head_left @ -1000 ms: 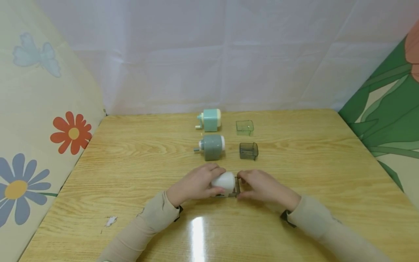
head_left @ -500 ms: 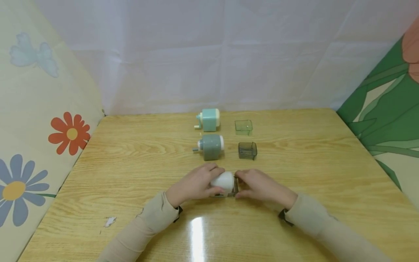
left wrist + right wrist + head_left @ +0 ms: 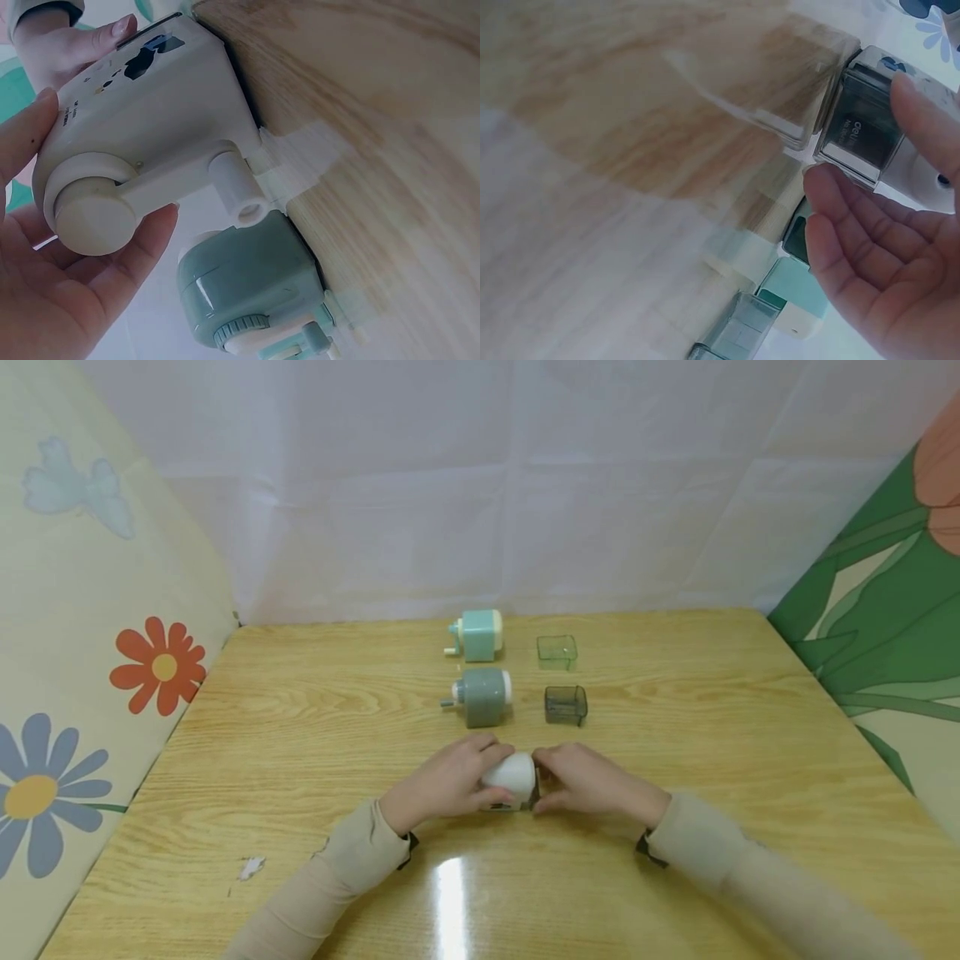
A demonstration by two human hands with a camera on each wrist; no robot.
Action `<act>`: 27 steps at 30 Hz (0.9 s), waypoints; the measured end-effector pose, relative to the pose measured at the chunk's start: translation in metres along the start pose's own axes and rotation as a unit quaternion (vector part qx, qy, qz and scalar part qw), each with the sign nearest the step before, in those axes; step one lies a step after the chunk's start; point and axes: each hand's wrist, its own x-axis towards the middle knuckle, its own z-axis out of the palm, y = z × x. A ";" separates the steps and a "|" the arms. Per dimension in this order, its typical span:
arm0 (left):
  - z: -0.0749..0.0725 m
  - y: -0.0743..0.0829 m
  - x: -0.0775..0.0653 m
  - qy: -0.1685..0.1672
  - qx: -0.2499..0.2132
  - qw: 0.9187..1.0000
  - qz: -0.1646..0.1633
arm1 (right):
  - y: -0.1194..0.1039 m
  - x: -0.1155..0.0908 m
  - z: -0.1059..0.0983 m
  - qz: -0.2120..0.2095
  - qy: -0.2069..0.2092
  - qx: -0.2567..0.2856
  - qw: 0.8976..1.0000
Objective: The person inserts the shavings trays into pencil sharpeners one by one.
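Note:
A white pencil sharpener (image 3: 512,777) with a hand crank (image 3: 180,180) stands on the wooden table. My left hand (image 3: 450,781) grips its body from the left, fingers over the top and thumb on the near side. At its right end, my right hand (image 3: 596,785) holds the dark see-through shavings drawer (image 3: 859,124) between thumb and fingertips. This drawer sits within the sharpener's body, its front showing in the right wrist view. In the left wrist view the crank side faces the camera, with a printed picture on the body.
Behind the hands stand a grey-green sharpener (image 3: 483,697) and a teal one (image 3: 478,635). Right of them lie a dark clear drawer (image 3: 566,705) and a green clear drawer (image 3: 557,652). A white backdrop (image 3: 480,510) rises at the table's far edge.
My right hand has moved left, sliding the dark drawer from partly out to inside the white sharpener. My left hand keeps its grip in nearly the same place.

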 end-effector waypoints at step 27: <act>0.002 -0.001 -0.001 0.018 -0.015 1.000 0.009 | -0.002 0.010 -0.001 0.009 -0.005 0.029 1.000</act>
